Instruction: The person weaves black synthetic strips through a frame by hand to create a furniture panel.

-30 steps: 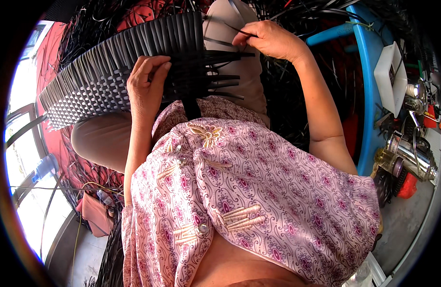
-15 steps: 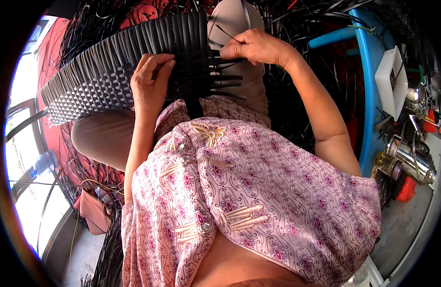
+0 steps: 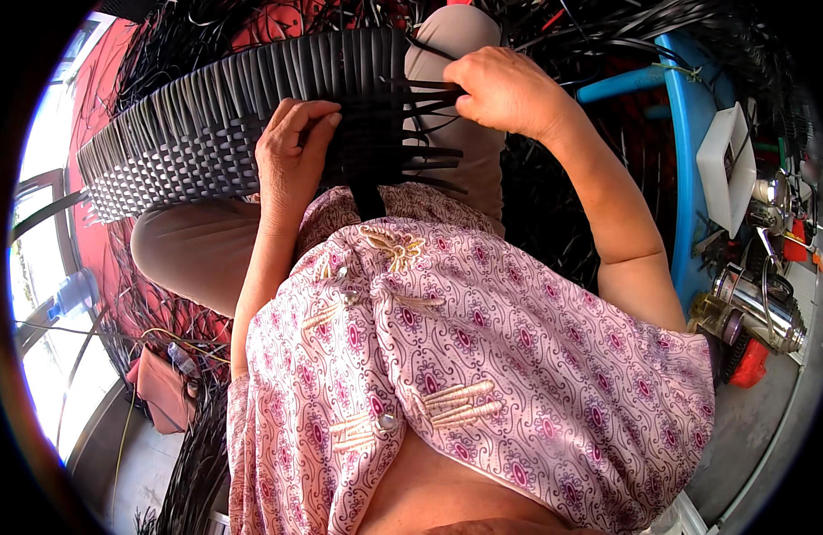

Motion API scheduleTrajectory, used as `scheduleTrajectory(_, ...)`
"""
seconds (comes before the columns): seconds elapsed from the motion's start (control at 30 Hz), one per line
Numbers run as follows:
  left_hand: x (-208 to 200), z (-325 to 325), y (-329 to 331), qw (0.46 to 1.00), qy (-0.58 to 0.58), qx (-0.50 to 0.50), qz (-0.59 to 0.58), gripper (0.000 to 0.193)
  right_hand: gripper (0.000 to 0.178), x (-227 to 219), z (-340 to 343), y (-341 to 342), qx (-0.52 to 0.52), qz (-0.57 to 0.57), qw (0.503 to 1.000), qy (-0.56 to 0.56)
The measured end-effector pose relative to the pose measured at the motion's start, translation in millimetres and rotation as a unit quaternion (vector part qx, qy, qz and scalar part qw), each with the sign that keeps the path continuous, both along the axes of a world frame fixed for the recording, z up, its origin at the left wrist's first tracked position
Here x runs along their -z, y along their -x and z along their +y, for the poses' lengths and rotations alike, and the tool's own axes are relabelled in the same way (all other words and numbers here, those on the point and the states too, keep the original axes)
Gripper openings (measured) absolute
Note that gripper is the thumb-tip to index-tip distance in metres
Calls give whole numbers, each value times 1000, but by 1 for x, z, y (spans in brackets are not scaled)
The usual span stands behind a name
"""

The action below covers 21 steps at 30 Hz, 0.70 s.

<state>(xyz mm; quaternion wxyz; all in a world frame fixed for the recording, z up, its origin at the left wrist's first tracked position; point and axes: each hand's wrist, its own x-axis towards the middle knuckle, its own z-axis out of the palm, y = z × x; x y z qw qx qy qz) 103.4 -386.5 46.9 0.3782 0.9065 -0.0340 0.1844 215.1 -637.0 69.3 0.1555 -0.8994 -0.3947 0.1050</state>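
Across my lap lies a long woven panel (image 3: 184, 160) of dark grey and black flat plastic strips, with upright ribs along its far side and a tight basket weave nearer me. My left hand (image 3: 291, 156) rests over the panel, thumb and fingertips closed together against the weave; whatever they grip is hidden. Several loose black strip ends (image 3: 434, 153) stick out from the panel's right end. Off that end, my right hand (image 3: 509, 94) pinches a black strip (image 3: 425, 85) between thumb and fingers, over my right knee (image 3: 451, 45).
At the right stands a blue plastic stool (image 3: 688, 196) with a white tray (image 3: 728, 169) beside it. A shiny steel flask (image 3: 759, 308) and a jar lie lower down. Heaps of black strips (image 3: 175, 71) cover the red floor. A pink cloth (image 3: 164, 390) lies at the lower left.
My right hand has shifted rightward and now holds a strip stretched out level from the panel. The panel and my left hand appear slightly farther right in view.
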Motion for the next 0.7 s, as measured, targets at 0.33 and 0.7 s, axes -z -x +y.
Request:
scheduleTrajectory(0.33,6,-4,1,1000,-12,0,0,12,26,6,-41,15,149,247,951,-116)
scheduleTrajectory(0.7,6,-9,1,1000,-8,8,13,12,26,15,-77,26,214,418,844,-260)
